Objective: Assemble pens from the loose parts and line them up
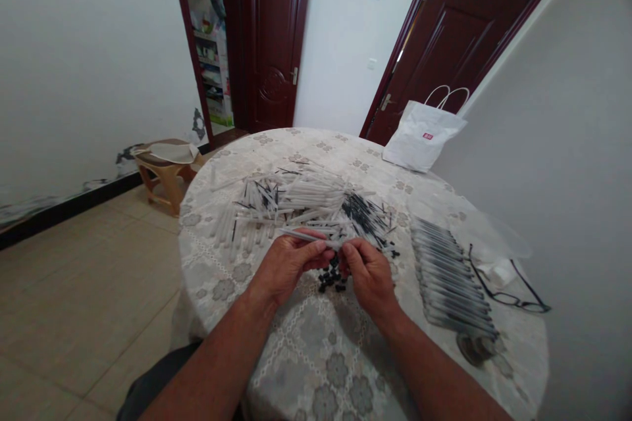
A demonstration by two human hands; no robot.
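My left hand [289, 262] is closed around a slim whitish pen barrel [300, 235], which points out to the left past the fingers. At the barrel's right end, my right hand [371, 274] has thumb and fingers pinched together; any small part between them is hidden. Under and between both hands lies a scatter of small black plugs [330, 281]. Just beyond them spreads a pile of whitish pen barrels [311, 197]. Thin dark refills [363, 212] are bunched on the pile's right side, with a few more among the barrels.
To the right, a row of pens [447, 270] lies side by side, near eyeglasses [518, 302] and a round roll [474, 348]. A white paper bag [422, 135] stands at the back edge of the round, cloth-covered table [316, 368]. A stool [168, 174] is at left.
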